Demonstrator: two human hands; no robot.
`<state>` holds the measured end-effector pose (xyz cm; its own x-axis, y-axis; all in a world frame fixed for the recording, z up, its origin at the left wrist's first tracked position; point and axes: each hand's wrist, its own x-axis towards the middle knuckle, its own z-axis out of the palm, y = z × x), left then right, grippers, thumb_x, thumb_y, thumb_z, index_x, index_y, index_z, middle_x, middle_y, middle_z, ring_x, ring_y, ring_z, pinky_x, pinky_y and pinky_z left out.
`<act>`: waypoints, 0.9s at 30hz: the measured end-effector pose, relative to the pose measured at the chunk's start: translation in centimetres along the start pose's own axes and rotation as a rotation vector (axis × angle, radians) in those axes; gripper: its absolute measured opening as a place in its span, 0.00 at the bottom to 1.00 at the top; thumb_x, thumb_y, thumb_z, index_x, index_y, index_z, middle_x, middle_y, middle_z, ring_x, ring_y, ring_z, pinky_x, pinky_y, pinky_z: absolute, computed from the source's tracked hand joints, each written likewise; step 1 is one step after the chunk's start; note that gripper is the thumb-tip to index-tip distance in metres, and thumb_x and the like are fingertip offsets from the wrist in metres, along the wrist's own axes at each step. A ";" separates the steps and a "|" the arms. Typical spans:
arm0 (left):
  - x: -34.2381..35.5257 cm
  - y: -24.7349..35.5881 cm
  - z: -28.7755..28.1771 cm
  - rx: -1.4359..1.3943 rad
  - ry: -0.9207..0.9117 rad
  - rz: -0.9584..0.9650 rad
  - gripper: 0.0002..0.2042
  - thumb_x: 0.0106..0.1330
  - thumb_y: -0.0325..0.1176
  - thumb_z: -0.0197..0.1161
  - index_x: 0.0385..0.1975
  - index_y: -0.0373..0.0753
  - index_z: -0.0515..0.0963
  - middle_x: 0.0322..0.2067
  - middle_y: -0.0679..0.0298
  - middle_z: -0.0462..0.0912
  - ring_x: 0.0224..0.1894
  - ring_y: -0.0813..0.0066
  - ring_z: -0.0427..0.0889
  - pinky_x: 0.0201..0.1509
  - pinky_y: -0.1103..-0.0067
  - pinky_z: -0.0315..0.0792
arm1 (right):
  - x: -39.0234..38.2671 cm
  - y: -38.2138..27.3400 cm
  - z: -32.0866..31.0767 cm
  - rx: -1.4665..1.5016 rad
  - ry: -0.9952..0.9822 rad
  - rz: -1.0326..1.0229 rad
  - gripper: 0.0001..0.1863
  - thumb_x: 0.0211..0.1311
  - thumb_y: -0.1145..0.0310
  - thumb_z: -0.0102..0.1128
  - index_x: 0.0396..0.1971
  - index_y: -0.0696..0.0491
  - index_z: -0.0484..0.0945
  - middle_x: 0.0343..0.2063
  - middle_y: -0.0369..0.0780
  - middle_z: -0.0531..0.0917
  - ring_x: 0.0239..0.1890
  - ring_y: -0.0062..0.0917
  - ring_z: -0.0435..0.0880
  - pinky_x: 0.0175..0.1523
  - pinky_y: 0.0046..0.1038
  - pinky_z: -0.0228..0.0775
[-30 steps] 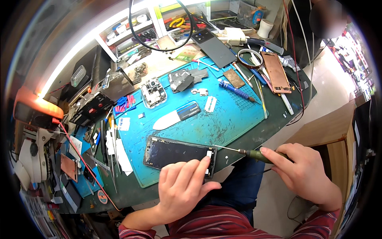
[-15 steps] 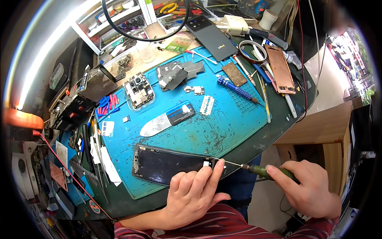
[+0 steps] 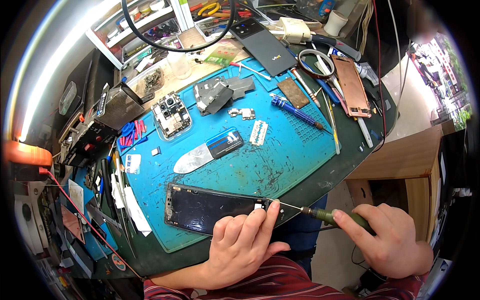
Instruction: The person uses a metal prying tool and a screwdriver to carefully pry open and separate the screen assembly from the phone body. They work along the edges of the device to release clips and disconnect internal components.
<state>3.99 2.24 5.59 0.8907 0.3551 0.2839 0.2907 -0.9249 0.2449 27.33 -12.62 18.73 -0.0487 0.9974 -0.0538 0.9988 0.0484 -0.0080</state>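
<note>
A dark phone screen in its frame (image 3: 212,210) lies near the front edge of the blue mat. My left hand (image 3: 242,245) rests over its right end, fingers stretched out, pressing down and not wrapped round it; the thumb sticks out apart. My right hand (image 3: 385,237) is closed round the green handle of a thin-tipped tool (image 3: 320,214), whose exact kind I cannot make out. Its slender metal shaft points left and reaches the phone's right corner, beside my left index fingertip. Whether the tip touches the frame is hard to see.
On the blue mat (image 3: 295,165) lie a broad blade (image 3: 195,159), a razor blade (image 3: 257,132), a blue screwdriver (image 3: 300,112) and a circuit board (image 3: 171,116) in a clear tray. A phone back cover (image 3: 263,47) sits behind. Tweezers and tools crowd the left; a wooden cabinet (image 3: 395,155) stands right.
The view has shifted slightly. The tool and my right hand have moved a very little; my left hand stays on the phone.
</note>
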 end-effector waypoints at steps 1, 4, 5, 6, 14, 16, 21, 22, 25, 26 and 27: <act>0.0 0.0 -0.1 -0.009 0.001 -0.006 0.38 0.71 0.64 0.63 0.69 0.38 0.81 0.53 0.65 0.74 0.48 0.64 0.72 0.57 0.66 0.64 | 0.2 -0.2 -0.2 -0.005 -0.004 0.004 0.32 0.50 0.70 0.70 0.61 0.47 0.89 0.39 0.39 0.81 0.28 0.26 0.77 0.29 0.28 0.68; 0.3 0.0 -0.2 -0.042 -0.005 -0.013 0.38 0.70 0.63 0.64 0.69 0.37 0.81 0.52 0.64 0.75 0.48 0.63 0.73 0.56 0.66 0.65 | 0.4 -1.0 -0.8 -0.038 -0.011 0.024 0.32 0.49 0.71 0.68 0.61 0.49 0.88 0.40 0.40 0.81 0.28 0.28 0.77 0.31 0.30 0.68; 0.3 0.0 -0.2 -0.047 -0.009 -0.019 0.38 0.70 0.63 0.65 0.69 0.37 0.81 0.52 0.64 0.75 0.48 0.63 0.73 0.55 0.66 0.65 | 0.5 -1.1 -0.9 -0.053 -0.011 0.021 0.33 0.49 0.71 0.68 0.61 0.49 0.88 0.40 0.40 0.81 0.28 0.28 0.77 0.31 0.30 0.68; 0.3 -0.1 -0.3 -0.051 -0.013 -0.026 0.38 0.70 0.62 0.65 0.69 0.37 0.81 0.52 0.64 0.75 0.48 0.63 0.73 0.55 0.65 0.65 | 0.6 -1.1 -1.0 -0.068 -0.011 0.018 0.33 0.49 0.71 0.68 0.61 0.49 0.88 0.40 0.41 0.81 0.28 0.28 0.77 0.31 0.30 0.68; 0.3 -0.4 -0.2 -0.140 0.020 -0.052 0.36 0.66 0.57 0.72 0.67 0.36 0.82 0.51 0.63 0.77 0.48 0.62 0.75 0.52 0.66 0.67 | 0.9 -1.0 -0.9 -0.064 -0.023 -0.006 0.33 0.49 0.71 0.68 0.61 0.49 0.88 0.40 0.41 0.81 0.29 0.28 0.76 0.31 0.30 0.68; 0.2 -0.5 -0.5 -0.155 0.031 -0.056 0.34 0.64 0.53 0.75 0.65 0.36 0.83 0.51 0.62 0.78 0.48 0.62 0.76 0.52 0.66 0.69 | 0.9 -0.6 -0.7 -0.066 -0.015 -0.027 0.32 0.50 0.70 0.68 0.61 0.48 0.88 0.39 0.40 0.80 0.28 0.27 0.76 0.30 0.29 0.68; -0.1 -0.8 -1.1 -0.156 0.037 -0.042 0.30 0.62 0.47 0.78 0.61 0.34 0.85 0.58 0.58 0.81 0.54 0.61 0.79 0.56 0.68 0.74 | 1.0 -0.3 -0.4 -0.063 0.016 -0.038 0.31 0.51 0.69 0.69 0.61 0.46 0.89 0.37 0.38 0.79 0.28 0.24 0.75 0.28 0.27 0.66; -0.1 -0.9 -1.3 -0.160 0.026 -0.035 0.30 0.63 0.47 0.78 0.60 0.33 0.85 0.60 0.57 0.81 0.56 0.62 0.79 0.57 0.68 0.75 | 1.1 -0.2 -0.3 -0.049 0.008 -0.042 0.31 0.51 0.69 0.69 0.61 0.47 0.89 0.37 0.38 0.79 0.28 0.24 0.75 0.28 0.27 0.66; 0.0 -1.0 -1.3 -0.167 0.019 -0.020 0.30 0.63 0.47 0.78 0.60 0.32 0.85 0.60 0.56 0.81 0.57 0.62 0.80 0.57 0.69 0.76 | 1.3 -0.1 0.1 -0.025 0.003 -0.057 0.31 0.51 0.69 0.69 0.61 0.47 0.89 0.37 0.37 0.79 0.29 0.25 0.75 0.28 0.27 0.66; 0.1 -1.1 -1.3 -0.178 0.018 -0.013 0.30 0.64 0.47 0.77 0.60 0.32 0.85 0.60 0.56 0.81 0.57 0.62 0.80 0.57 0.69 0.76 | 1.3 -0.1 0.2 -0.028 0.010 -0.056 0.31 0.51 0.69 0.68 0.61 0.47 0.89 0.37 0.37 0.79 0.28 0.25 0.75 0.28 0.27 0.66; 0.2 -1.1 -1.3 -0.189 0.018 -0.007 0.30 0.64 0.47 0.77 0.60 0.31 0.85 0.60 0.56 0.81 0.57 0.62 0.80 0.57 0.69 0.76 | 1.3 0.0 0.1 -0.031 0.017 -0.055 0.31 0.51 0.69 0.68 0.61 0.47 0.89 0.37 0.37 0.79 0.28 0.25 0.75 0.28 0.27 0.66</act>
<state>3.39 3.56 6.62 0.8822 0.3649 0.2977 0.2242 -0.8813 0.4160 27.23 -11.31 18.52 -0.1039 0.9939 -0.0372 0.9943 0.1047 0.0207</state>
